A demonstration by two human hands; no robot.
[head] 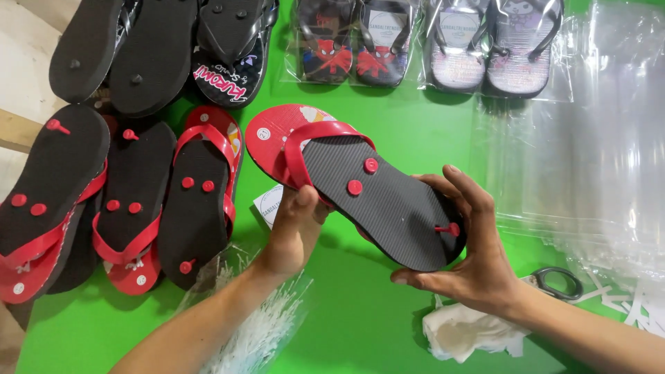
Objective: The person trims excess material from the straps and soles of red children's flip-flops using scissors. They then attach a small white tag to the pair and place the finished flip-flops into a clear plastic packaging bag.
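At far left your unpacked stack of red-strapped flip-flops [131,208] lies sole-up, black pairs beyond it. Near left, a bundle of clear plastic ties [260,325]. Your left hand [294,232] grips the paired red flip-flops [360,190] at mid-strap, raised over the green table [367,325]; your right hand [471,249] cups the heel, fingers spread. Two bagged pairs [422,45] lie far centre, so judged early: most unbagged. Right: empty clear bags [589,152], scissors [557,280].

Bare green surface [388,325] lies open below and between the arms. Sandal pairs [131,208] crowd the left, bagged sandals [429,45] the top, and clear bags [596,152] the right.
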